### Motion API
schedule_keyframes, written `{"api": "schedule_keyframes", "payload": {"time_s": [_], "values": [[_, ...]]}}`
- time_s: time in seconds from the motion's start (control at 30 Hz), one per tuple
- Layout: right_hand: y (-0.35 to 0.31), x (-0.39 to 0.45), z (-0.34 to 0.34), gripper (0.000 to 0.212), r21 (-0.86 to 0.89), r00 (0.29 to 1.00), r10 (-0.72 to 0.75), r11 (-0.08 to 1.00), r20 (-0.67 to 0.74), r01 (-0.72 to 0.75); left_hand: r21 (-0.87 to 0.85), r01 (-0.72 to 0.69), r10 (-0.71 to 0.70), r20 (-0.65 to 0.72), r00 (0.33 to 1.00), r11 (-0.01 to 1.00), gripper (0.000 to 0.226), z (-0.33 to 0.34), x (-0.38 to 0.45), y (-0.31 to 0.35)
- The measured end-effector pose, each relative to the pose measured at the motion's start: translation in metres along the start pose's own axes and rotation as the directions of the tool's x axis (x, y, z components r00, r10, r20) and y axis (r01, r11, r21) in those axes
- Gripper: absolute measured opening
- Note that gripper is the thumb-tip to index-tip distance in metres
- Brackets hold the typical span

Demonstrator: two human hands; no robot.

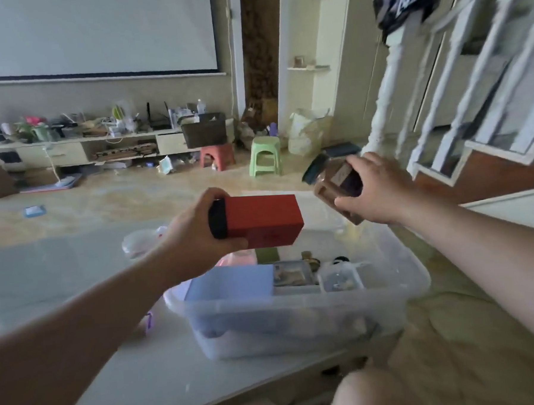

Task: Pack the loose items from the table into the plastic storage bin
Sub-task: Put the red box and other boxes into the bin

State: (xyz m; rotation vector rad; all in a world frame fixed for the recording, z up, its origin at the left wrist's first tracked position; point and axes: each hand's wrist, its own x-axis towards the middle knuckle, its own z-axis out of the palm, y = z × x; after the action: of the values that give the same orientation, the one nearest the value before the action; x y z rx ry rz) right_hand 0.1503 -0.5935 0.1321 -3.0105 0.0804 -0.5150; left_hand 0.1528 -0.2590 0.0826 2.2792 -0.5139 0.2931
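L hand (196, 234) grips a red box (262, 221) w/ black end cap, fingers wrapped round the capped end. Box long axis runs roughly level, pointing right, out over the bin. R hand (373, 190) holds a brown jar (336, 189) w/ dark lid, tilted, lid up-left.

Both items are airborne above the clear plastic bin (296, 315), which sits on the white table (120, 380) just below and betw. the two hands. We judge the box the nearer to a drop: its free end hangs over the bin's far-left part.

Bin already holds a pale blue box (230, 284) at near left, small clear containers (341, 279) at right. Open room appears toward the far side; contents there blurred. R rim lies under the jar. Approx. midway thru packing, we est.
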Motion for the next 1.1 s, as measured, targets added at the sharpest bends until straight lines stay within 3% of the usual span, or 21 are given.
{"api": "schedule_keyframes", "payload": {"time_s": [0.23, 0.4, 0.47, 0.7, 0.77, 0.93, 1.03, 1.1], "values": [[0.031, 0.018, 0.090, 0.062, -0.060, 0.959, -0.096, 0.992, 0.266, 0.115, 0.148, -0.128, 0.099, 0.188, 0.977, 0.981, 0.068, 0.079, 0.046, -0.002], [0.018, 0.041, 0.124, 0.032, -0.266, 0.889, -0.148, 0.922, 0.433, 0.283, 0.270, -0.115, 0.030, 0.303, 0.953, 0.956, 0.068, 0.101, 0.057, -0.027], [0.014, 0.044, 0.142, 0.031, -0.318, 0.846, -0.131, 0.888, 0.518, 0.332, 0.282, -0.081, -0.011, 0.310, 0.951, 0.956, 0.069, 0.104, 0.061, -0.033], [0.017, 0.053, 0.156, 0.040, -0.221, 0.626, 0.030, 0.948, 0.779, 0.229, 0.302, -0.070, -0.041, 0.348, 0.936, 0.951, 0.063, 0.104, 0.080, -0.035], [0.021, 0.051, 0.153, 0.042, -0.220, 0.660, -0.006, 0.941, 0.751, 0.259, 0.305, -0.047, -0.072, 0.368, 0.927, 0.951, 0.061, 0.105, 0.083, -0.034], [0.036, 0.049, 0.150, 0.069, -0.054, 0.726, -0.034, 0.994, 0.687, 0.097, 0.310, -0.003, -0.142, 0.443, 0.885, 0.951, 0.066, 0.107, 0.083, -0.026], [0.029, 0.048, 0.147, 0.064, -0.036, 0.738, -0.061, 0.993, 0.672, 0.115, 0.275, 0.019, -0.153, 0.477, 0.866, 0.961, 0.074, 0.101, 0.082, -0.022], [0.024, 0.047, 0.147, 0.055, 0.000, 0.787, -0.111, 0.990, 0.607, 0.140, 0.260, 0.026, -0.163, 0.518, 0.840, 0.965, 0.083, 0.097, 0.078, -0.020]]}}
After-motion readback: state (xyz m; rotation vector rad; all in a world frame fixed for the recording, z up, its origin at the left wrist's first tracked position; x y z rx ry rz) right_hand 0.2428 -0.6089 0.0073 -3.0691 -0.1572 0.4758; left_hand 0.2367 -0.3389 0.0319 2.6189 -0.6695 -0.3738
